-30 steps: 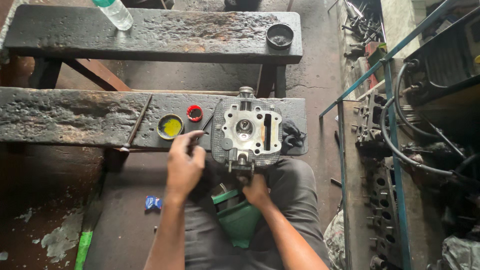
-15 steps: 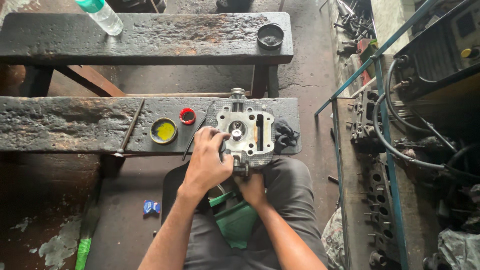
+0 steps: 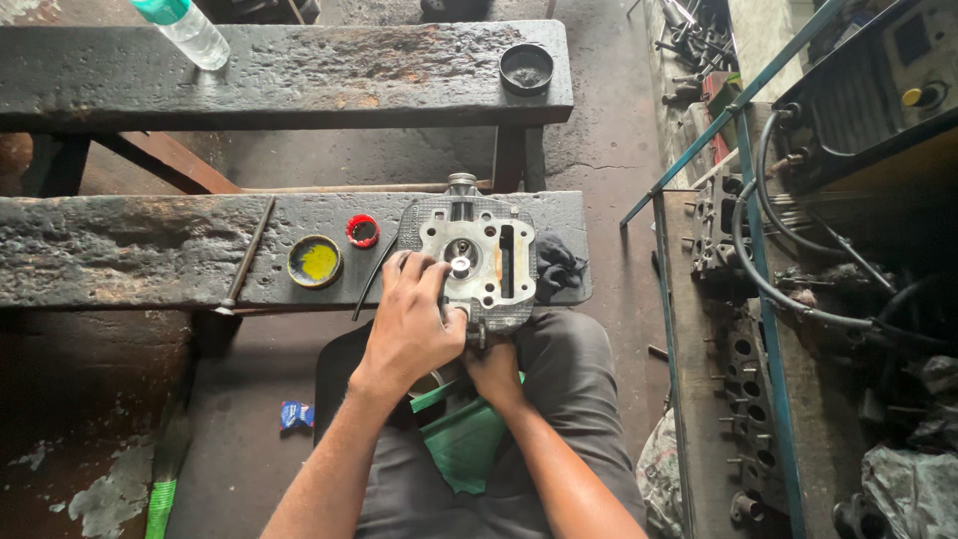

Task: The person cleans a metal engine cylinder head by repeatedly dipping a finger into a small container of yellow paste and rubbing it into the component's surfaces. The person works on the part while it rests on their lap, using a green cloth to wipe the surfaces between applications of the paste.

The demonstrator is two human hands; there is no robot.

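Your left hand [image 3: 409, 324] rests on the near left side of the cylinder head [image 3: 479, 262], fingers curled over its face, a loose grip rather than a clamp. Your right hand [image 3: 493, 367] closes around its near underside. The head sits at the near desk's [image 3: 120, 250] right end. Left of it, a round tin [image 3: 315, 261] holds yellow paste, a small red cap [image 3: 362, 231] lies open, and on the far desk a black tin [image 3: 526, 68] holds dark residue.
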